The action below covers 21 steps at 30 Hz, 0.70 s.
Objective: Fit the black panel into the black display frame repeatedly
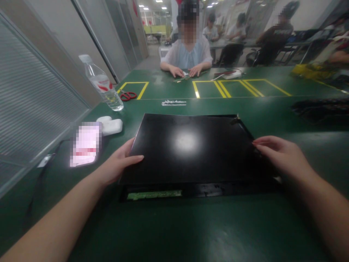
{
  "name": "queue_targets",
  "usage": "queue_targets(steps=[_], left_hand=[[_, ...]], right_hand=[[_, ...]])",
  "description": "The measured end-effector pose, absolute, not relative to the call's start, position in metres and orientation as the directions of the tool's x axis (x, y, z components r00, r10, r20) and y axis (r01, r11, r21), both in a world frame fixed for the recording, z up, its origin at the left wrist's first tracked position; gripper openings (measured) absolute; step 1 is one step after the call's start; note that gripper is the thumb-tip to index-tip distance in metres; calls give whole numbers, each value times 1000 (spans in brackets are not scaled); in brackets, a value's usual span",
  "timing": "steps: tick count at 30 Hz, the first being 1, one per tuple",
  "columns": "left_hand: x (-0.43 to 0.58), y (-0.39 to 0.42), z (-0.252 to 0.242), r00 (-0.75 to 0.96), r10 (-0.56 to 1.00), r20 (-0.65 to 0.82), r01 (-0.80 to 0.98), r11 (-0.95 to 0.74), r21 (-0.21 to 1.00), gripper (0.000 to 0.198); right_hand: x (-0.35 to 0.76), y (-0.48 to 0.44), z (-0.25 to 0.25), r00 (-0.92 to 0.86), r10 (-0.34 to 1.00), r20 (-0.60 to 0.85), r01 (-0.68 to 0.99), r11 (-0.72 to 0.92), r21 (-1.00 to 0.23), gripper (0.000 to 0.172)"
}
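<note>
A glossy black flat panel, like a display screen [163, 160], lies slightly askew over a black frame [231, 189]. Along the frame's near side shows a green strip [155, 195], perhaps a circuit board. My left hand [122, 160] grips the panel's left edge, thumb on top and fingers hidden beneath. At the right edge, my right hand [278, 151] has thumb and fingertips pinched together where panel and frame meet. Which of the two it holds there, I cannot make out. Light reflects in the middle of the panel.
On the left of the green table [191, 225] are a phone [85, 143], white cases [111, 126], a water bottle [105, 87] and red-handled scissors [128, 96]. Small white pieces [173, 103] lie beyond the panel. A person [191, 54] sits opposite; dark items [321, 109] lie at right.
</note>
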State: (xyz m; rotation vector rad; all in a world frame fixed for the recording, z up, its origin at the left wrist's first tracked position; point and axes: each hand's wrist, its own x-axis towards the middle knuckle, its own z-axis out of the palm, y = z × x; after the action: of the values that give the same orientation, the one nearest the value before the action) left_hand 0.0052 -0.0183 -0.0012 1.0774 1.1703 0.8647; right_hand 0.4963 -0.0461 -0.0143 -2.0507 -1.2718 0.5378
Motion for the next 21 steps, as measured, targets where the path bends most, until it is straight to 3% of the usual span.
queue_targets(steps=[21], left_hand=[[13,-21,12,171,936,-307,31,306,952,90]], right_hand=[[495,-48,-11,444,896,-25,659,-345,-669,45]])
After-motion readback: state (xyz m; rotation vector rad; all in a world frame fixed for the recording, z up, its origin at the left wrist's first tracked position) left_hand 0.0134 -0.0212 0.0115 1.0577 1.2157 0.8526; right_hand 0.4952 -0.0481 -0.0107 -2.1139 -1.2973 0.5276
